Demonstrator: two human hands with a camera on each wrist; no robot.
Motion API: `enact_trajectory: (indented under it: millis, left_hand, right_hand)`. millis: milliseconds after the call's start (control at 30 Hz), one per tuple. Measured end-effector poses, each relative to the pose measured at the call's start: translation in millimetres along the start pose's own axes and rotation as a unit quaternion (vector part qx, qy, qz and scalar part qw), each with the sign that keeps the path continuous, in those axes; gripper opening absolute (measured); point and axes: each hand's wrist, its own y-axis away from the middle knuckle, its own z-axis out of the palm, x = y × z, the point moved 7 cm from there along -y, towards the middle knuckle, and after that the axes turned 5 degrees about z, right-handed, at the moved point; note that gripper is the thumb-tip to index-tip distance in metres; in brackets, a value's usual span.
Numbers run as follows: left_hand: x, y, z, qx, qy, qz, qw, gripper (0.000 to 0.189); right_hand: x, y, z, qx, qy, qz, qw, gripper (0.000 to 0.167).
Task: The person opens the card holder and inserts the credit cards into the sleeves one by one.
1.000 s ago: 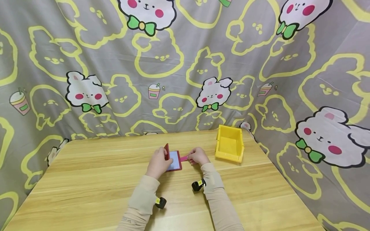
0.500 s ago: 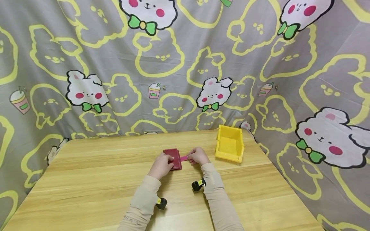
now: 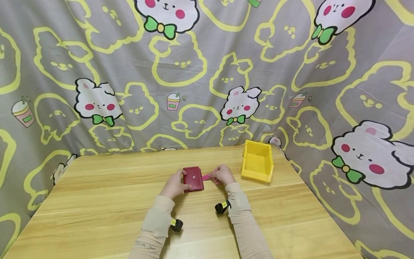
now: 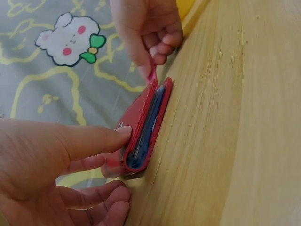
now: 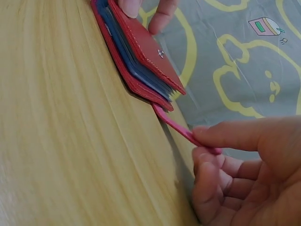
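Note:
A dark red card holder (image 3: 193, 178) lies on the table, its cover folded over a stack of clear and blue sleeves (image 4: 153, 122). A small metal snap (image 5: 161, 53) shows on the cover. My left hand (image 3: 173, 184) holds the spine side, the thumb (image 4: 120, 135) on the cover and the other fingers about the spine. A pink strap (image 5: 176, 126) sticks out from the opposite side. My right hand (image 3: 222, 175) pinches its free end between thumb and index finger, the other fingers curled beneath.
A yellow plastic bin (image 3: 257, 162) stands at the back right of the wooden table (image 3: 106, 201), to the right of my right hand. A grey curtain (image 3: 194, 72) with cartoon prints hangs behind the table and along its sides.
The card holder's raised cover has come down over the sleeves. My left hand has shifted left, from over the cover to the spine side. My right hand stays on the strap.

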Motion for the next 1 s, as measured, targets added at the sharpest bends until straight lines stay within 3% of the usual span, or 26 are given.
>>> enact_trajectory:
  millis: [100,400,633,1000]
  left_hand:
    - [-0.2,-0.5,0.2,-0.002,-0.007,0.003,1.0,0.051]
    - [-1.0,-0.9,-0.2,0.0,-0.006,0.008,0.9999,0.051]
    - [-0.5,-0.7,-0.7,0.0,-0.007,0.01,0.9999,0.05]
    - [-2.3,-1.0,-1.2,0.0,0.001,0.014,0.9999,0.049]
  right_hand:
    - [-3.8,1.0,-0.8,0.01,0.001,-0.014,0.9999,0.016]
    - [-34.1,10.5,14.9,0.03,0.032,-0.12,0.9918,0.014]
    - [-44.6,16.1,41.4,0.003,0.055,-0.157,0.9861,0.014]
    - [-52.6,24.5,55.9,0.032,0.156,-0.193,0.968,0.017]
